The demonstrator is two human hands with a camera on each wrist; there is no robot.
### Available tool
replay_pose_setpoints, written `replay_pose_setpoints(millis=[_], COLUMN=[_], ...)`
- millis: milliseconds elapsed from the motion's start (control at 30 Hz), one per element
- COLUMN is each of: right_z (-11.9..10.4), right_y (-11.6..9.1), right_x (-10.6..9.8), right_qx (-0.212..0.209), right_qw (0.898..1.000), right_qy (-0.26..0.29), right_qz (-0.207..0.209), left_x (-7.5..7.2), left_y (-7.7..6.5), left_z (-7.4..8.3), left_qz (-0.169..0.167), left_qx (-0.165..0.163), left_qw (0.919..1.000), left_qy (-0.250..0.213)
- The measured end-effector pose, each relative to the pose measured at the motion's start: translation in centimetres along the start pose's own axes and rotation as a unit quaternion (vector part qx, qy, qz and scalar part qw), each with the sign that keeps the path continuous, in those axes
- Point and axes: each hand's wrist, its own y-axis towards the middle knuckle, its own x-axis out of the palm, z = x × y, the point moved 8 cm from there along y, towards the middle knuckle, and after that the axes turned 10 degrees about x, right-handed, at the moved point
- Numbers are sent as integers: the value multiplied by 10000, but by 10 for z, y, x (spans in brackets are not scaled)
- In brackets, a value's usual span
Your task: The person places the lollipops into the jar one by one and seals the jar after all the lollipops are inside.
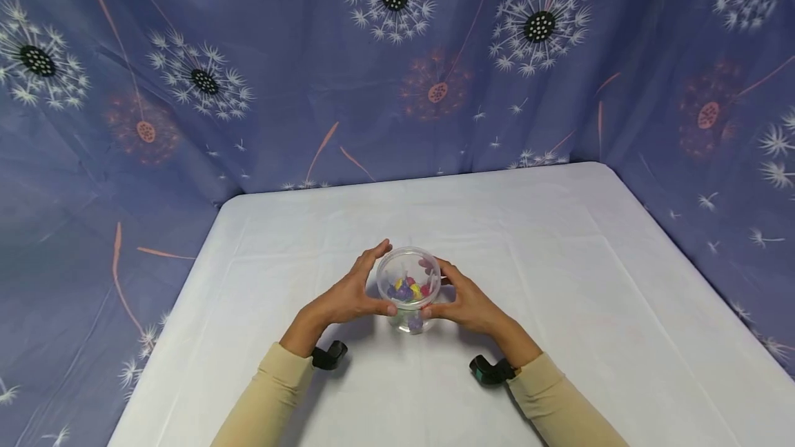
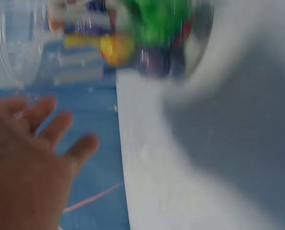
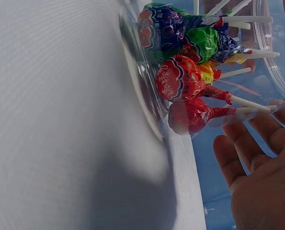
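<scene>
A clear round plastic jar [image 1: 408, 274] holds several wrapped lollipops [image 3: 178, 79] in red, green, yellow and purple, with white sticks toward the rim. From its left side my left hand [image 1: 348, 295] grips it near the rim, thumb in front and fingers reaching behind. My right hand [image 1: 468, 303] holds the opposite side, its thumb at the front and its fingers partly seen through the clear wall. In the right wrist view, fingers [image 3: 250, 155] lie close beside the jar's upper end. The left wrist view is blurred. Whether a clear lid covers the top cannot be told.
The jar is over the middle of a table with a white cloth [image 1: 298, 240]. A blue curtain with dandelion prints [image 1: 310, 74] hangs behind and beside it. Black wrist-worn devices [image 1: 491, 370] stand out under both forearms.
</scene>
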Motion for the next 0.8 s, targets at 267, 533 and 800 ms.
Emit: replay_pose_setpoints(millis=[267, 533, 800], right_z=[0, -2, -3], right_y=[1, -1, -3], right_x=[-1, -1, 0], right_qx=[53, 28, -137], right_qw=[9999, 9998, 9998], right_qy=[-77, -143, -98], right_qz=[116, 130, 83], left_x=[13, 26, 24], left_y=[-19, -23, -22], left_z=[15, 22, 19], left_qz=[1777, 2481, 2425], left_qx=[-619, -756, -684], left_qw=[9816, 9632, 9648], left_qy=[312, 709, 750])
